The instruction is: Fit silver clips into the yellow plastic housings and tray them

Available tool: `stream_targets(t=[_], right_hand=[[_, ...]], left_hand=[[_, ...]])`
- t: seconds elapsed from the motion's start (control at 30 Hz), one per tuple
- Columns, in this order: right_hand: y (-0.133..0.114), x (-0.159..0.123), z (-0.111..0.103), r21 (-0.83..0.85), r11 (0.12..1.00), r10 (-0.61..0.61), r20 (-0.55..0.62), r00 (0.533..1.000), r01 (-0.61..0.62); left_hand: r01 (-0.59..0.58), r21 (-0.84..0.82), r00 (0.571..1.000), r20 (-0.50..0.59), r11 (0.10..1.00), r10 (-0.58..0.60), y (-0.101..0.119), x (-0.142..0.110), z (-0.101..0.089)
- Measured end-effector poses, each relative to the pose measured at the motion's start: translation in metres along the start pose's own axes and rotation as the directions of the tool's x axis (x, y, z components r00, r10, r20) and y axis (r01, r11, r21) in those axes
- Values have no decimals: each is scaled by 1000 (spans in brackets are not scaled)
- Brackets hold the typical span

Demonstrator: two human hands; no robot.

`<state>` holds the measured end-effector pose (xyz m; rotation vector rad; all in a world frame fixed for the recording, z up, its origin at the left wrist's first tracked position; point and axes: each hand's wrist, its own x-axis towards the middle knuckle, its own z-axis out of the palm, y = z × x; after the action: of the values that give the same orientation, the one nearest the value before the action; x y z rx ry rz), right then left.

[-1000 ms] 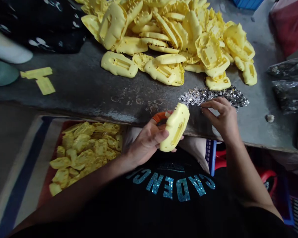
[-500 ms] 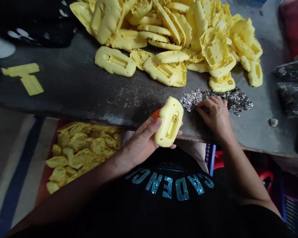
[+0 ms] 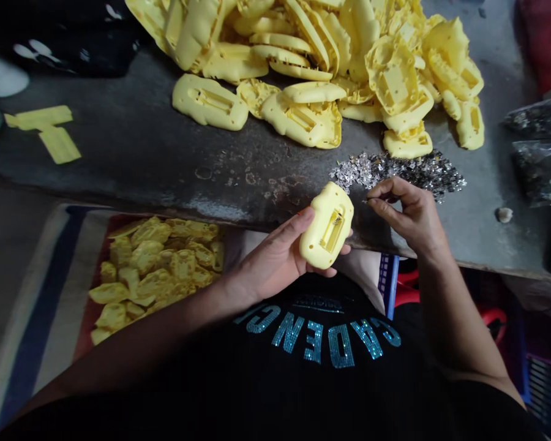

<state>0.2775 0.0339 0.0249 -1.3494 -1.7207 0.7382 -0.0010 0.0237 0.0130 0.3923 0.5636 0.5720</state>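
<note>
A yellow plastic shell [image 3: 320, 245] with a long battery slot rests in my left hand [image 3: 275, 257], thumb over its side and fingers curled beneath. Its outer face with the slot is turned up, tilted. My right hand [image 3: 413, 211] pinches a tiny metal piece [image 3: 367, 199] between thumb and forefinger, just in front of a heap of small shiny metal contacts [image 3: 422, 174] on the table. The kind of the pinched piece is too small to make out fully, though it looks like one from the heap.
Many yellow shells [image 3: 298, 43] are piled at the back of the grey table [image 3: 133, 147]. Flat yellow covers [image 3: 59, 144] lie at left. Bags of metal parts [image 3: 539, 174] stand at right beside a small whitish lump [image 3: 504, 215]. Below the edge at left, more yellow parts [image 3: 151, 269] fill a container.
My right hand has picked at the front of the metal heap and drawn back slightly with a tiny piece. My left hand has turned the shell's slotted face more upward.
</note>
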Motion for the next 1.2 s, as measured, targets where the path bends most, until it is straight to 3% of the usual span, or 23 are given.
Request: stream_targets(t=[0.27,0.43,0.77,0.93,1.2], right_hand=[[2,-1,2,-21,1000,22,-50,998,-23],[-2,-7,2,101,995,28,-73,997,-20],[-32,-14,3,207,978,-2,62,998,-11],[-46,-15,4,131,991,-9,89,996,-3],[-63,-16,7,-105,993,-44,101,994,55]], left_hand=[[27,-37,1000,-12,999,-27,2,1,9],[68,-46,998,18,997,-67,3,2,10],[75,-10,987,144,997,-72,-2,2,5],[96,14,980,176,995,-97,-2,0,8],[100,39,985,134,994,-105,-4,-1,14]])
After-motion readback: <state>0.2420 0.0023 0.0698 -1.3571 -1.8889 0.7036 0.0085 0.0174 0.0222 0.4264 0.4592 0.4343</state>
